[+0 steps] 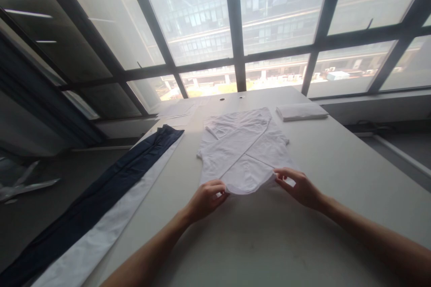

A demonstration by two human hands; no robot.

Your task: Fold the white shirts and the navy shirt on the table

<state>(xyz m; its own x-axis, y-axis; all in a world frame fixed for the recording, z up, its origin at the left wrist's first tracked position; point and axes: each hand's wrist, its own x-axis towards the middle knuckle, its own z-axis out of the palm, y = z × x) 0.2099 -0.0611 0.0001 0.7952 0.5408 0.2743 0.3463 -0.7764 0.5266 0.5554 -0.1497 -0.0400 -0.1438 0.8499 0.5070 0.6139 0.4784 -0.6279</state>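
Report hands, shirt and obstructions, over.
Left hand and right hand pinching near edge of white shirt. Shirt on table, sleeves folded across. Dark garment left, folded white cloth right, both apart from shirt.

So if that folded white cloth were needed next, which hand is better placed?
Probably the right hand: the cloth lies nearer it, on its side of the shirt. It holds the shirt's edge, though.

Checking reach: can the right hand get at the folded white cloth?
Probably yes: only tabletop seems between the right hand and folded white cloth, but that hand holds the white garment.
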